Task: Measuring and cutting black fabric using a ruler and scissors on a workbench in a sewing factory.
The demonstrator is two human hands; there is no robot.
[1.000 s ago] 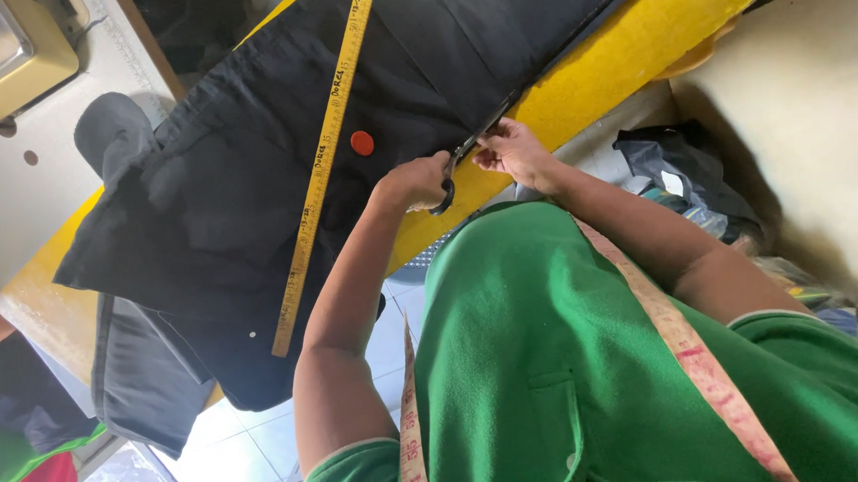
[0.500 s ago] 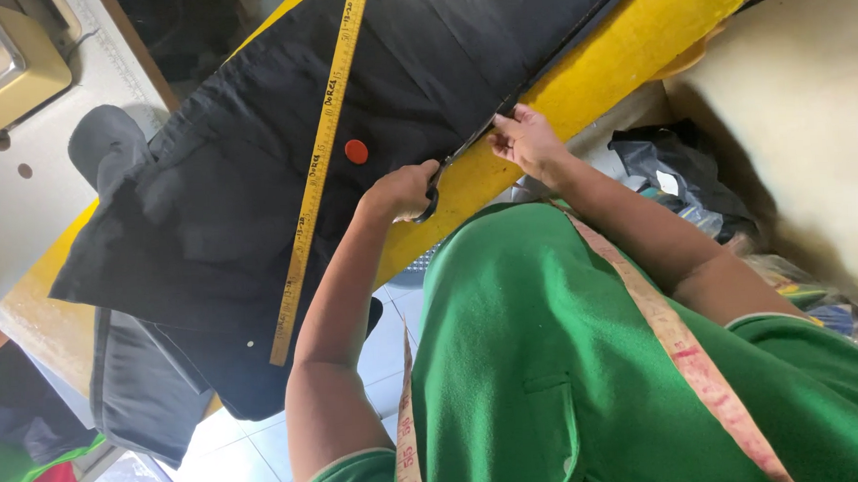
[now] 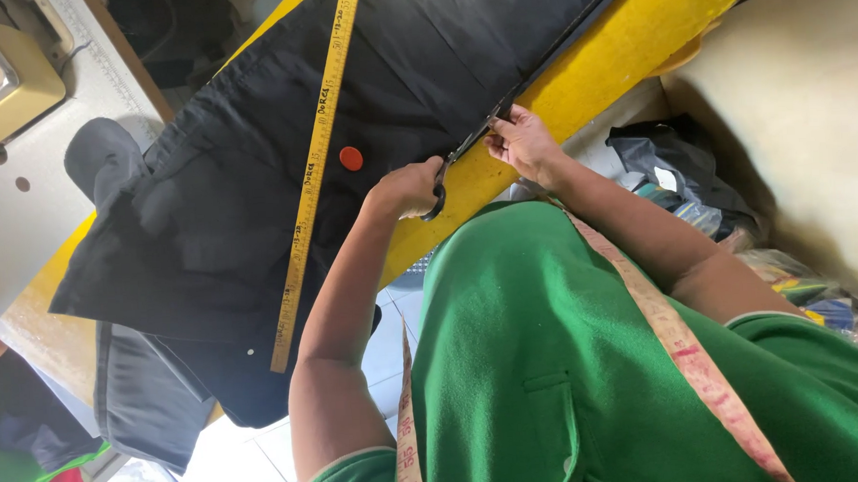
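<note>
While my left hand (image 3: 409,189) is closed round the dark loop handles of a pair of black scissors (image 3: 464,153), the blades point toward two o'clock along the edge of the black woven cloth (image 3: 254,210). My right hand (image 3: 521,142), just beside the blade tips at two o'clock from the left, pinches that cloth edge between thumb and fingers. Cloth is matte, creased and lies flat over the smooth yellow tabletop (image 3: 624,59). A long yellow measuring tape (image 3: 312,174) runs straight across the cloth at nine o'clock from the scissors, with a small round orange chalk disc (image 3: 351,159) between them. A pink cloth tape (image 3: 684,345) hangs over my green shirt (image 3: 550,361).
</note>
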